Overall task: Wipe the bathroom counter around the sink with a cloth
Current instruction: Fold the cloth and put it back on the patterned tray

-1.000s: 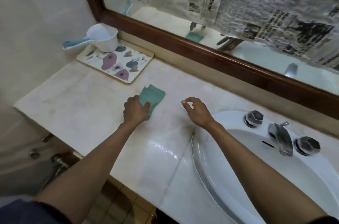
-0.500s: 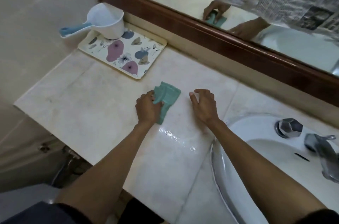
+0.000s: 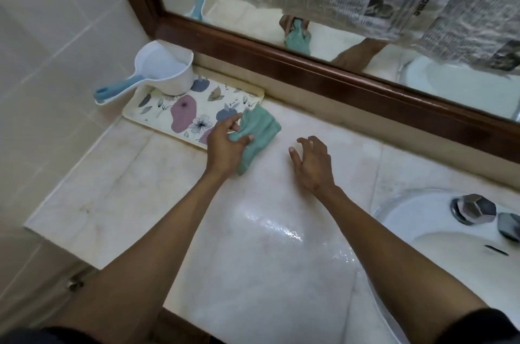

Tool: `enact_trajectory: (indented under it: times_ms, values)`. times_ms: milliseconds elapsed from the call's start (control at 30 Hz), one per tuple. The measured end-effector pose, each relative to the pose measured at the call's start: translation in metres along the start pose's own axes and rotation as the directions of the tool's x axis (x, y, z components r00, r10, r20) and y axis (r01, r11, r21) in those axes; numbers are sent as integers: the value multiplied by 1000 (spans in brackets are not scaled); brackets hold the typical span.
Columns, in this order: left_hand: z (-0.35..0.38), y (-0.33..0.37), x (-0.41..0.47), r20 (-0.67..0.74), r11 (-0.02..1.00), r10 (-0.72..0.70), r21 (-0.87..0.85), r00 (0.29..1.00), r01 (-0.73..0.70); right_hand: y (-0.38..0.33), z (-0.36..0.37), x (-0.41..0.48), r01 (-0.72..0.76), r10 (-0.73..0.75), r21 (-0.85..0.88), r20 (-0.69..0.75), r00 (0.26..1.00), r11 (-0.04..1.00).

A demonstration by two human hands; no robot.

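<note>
A folded teal cloth [image 3: 257,132] lies on the pale marble counter [image 3: 118,191], right beside the corner of a floral tray. My left hand [image 3: 226,145] grips the cloth's near edge, thumb pressed on top. My right hand [image 3: 312,162] hovers just above the counter to the right of the cloth, fingers spread and curled, holding nothing. The white sink [image 3: 422,228] sits at the right edge. A wet, shiny patch [image 3: 281,231] shows on the counter between my forearms.
A floral tray [image 3: 180,112] stands at the back left with a white scoop with a blue handle [image 3: 166,70] on it. A wooden-framed mirror [image 3: 323,73] covered partly with newspaper runs along the back. Chrome tap knobs [image 3: 474,208] sit on the sink rim.
My left hand has slid the cloth away from me and to the left, up to the tray's corner. My right hand has lifted and spread its fingers.
</note>
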State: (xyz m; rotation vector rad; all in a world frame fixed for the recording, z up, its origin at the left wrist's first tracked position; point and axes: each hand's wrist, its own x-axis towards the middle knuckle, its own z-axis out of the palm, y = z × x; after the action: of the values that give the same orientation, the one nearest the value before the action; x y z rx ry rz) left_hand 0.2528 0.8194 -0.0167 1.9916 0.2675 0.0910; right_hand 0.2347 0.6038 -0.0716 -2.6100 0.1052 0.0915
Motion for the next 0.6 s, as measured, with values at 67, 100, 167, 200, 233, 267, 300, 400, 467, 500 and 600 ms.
enact_trajectory:
  times_ms: [67, 100, 167, 200, 233, 267, 300, 400, 467, 500, 600]
  values:
    - [-12, 0, 28, -21, 999, -18, -37, 1000, 17, -9, 11, 6, -5, 5, -81, -9, 1000, 997]
    - [-16, -4, 41, -33, 997, -46, -66, 998, 44, -12, 16, 9, -20, 19, -112, -8, 1000, 994]
    - [-21, -16, 63, -38, 979, -143, -149, 989, 135, -19, 28, 11, -47, 46, -157, -9, 999, 986]
    - [-21, -24, 71, -26, 966, -192, -184, 981, 184, -21, 34, 11, -59, 58, -177, -10, 998, 983]
    - [-21, -31, 76, -17, 957, -226, -189, 974, 219, -22, 40, 11, -71, 70, -193, -10, 997, 979]
    - [-20, -39, 81, -11, 956, -243, -170, 970, 238, -23, 45, 10, -82, 81, -205, -12, 997, 975]
    - [-19, -45, 84, -12, 964, -241, -116, 970, 238, -23, 50, 8, -90, 87, -211, -22, 996, 973]
    - [-20, -56, 88, -11, 976, -211, 57, 977, 211, -20, 58, 4, -102, 88, -214, -71, 994, 972]
    - [-21, -59, 90, -19, 970, -184, 159, 983, 185, -20, 59, 4, -114, 98, -218, -80, 992, 969]
    - [-22, -61, 89, -22, 954, -135, 266, 991, 136, -20, 60, 4, -120, 104, -224, -81, 991, 967]
    - [-23, -63, 82, 18, 817, 165, 558, 986, -147, -22, 61, 3, -123, 105, -234, -90, 990, 964]
